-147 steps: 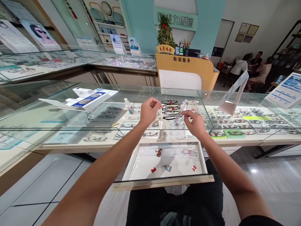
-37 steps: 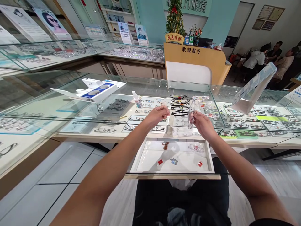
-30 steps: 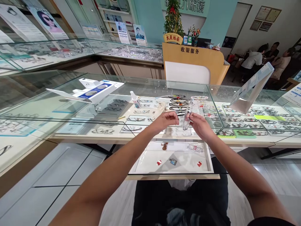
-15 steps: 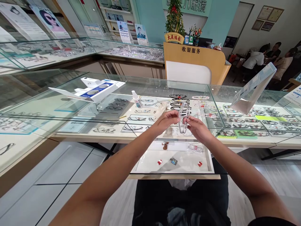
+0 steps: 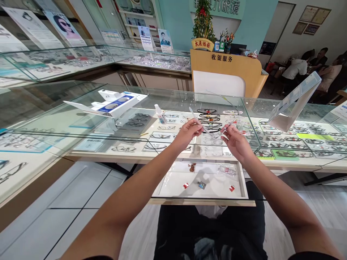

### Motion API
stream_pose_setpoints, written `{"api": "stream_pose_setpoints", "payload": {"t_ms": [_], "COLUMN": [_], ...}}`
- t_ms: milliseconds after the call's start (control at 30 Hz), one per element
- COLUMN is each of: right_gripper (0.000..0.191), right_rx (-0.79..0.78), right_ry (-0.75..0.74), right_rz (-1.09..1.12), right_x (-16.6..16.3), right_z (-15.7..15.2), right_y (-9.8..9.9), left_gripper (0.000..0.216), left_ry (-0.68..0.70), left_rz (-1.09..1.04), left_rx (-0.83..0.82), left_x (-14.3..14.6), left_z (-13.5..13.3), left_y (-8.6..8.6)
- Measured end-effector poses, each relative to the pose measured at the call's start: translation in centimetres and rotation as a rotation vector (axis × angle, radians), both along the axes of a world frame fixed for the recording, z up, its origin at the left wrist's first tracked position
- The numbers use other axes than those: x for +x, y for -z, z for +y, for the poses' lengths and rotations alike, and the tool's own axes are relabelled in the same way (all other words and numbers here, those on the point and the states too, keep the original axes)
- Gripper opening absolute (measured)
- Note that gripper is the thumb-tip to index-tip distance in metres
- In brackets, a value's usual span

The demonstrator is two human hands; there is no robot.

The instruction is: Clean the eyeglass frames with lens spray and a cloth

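Observation:
A pair of clear-framed glasses [image 5: 214, 136] is held up over the glass counter, one side in each hand. My left hand [image 5: 190, 133] pinches its left side, where a clear temple [image 5: 192, 111] sticks up past the fingers. The fingers of my right hand [image 5: 236, 141] are closed on the other side, and a thin temple [image 5: 232, 104] appears to reach up and away from them. Behind the glasses, several dark frames [image 5: 208, 117] lie in a column inside the case. Beneath my hands is a pulled-out white drawer [image 5: 168, 184] holding small red and white tags.
On the glass top stand an opened white and blue box [image 5: 116, 104], a white spray bottle [image 5: 160, 116] and a tilted display stand [image 5: 294, 104]. A wooden cashier desk [image 5: 225, 65] is beyond the counter. Several people sit at the back right.
The glasses have turned from edge-on and upright to spread wide, with their temples opened out. My hands have moved farther apart. The view has shifted slightly.

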State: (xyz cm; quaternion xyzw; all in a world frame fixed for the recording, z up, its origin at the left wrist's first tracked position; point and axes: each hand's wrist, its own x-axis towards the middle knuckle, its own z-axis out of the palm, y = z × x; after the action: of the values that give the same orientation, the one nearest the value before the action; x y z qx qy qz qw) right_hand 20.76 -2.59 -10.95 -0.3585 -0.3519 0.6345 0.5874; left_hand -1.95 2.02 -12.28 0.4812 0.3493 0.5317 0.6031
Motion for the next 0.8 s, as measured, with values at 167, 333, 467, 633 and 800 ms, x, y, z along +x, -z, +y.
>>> {"api": "stream_pose_setpoints", "payload": {"t_ms": [167, 333, 467, 633, 800], "right_gripper": [0.041, 0.037, 0.035, 0.036, 0.044], "right_rx": [0.119, 0.232, 0.263, 0.255, 0.296], "right_ry": [0.108, 0.161, 0.137, 0.055, -0.022], "right_rz": [-0.107, -0.189, -0.216, -0.140, -0.121], "right_x": [0.3, 0.3, -0.1, -1.1, -1.7], "right_z": [-0.4, -0.5, -1.2, -2.5, -2.4], "right_y": [-0.8, -1.5, -3.0, -5.7, -5.8], "left_gripper": [0.030, 0.068, 0.074, 0.037, 0.026], "left_ry": [-0.417, -0.957, -0.931, -0.774, -0.704], "left_rz": [0.182, 0.474, 0.509, 0.474, 0.361], "left_rx": [0.109, 0.196, 0.090, -0.046, 0.003], "left_x": [-2.1, -5.7, -8.3, -9.9, -8.9], "left_z": [1.4, 2.8, 4.2, 5.1, 5.0], "left_y": [0.0, -0.3, 0.6, 1.8, 0.5]}}
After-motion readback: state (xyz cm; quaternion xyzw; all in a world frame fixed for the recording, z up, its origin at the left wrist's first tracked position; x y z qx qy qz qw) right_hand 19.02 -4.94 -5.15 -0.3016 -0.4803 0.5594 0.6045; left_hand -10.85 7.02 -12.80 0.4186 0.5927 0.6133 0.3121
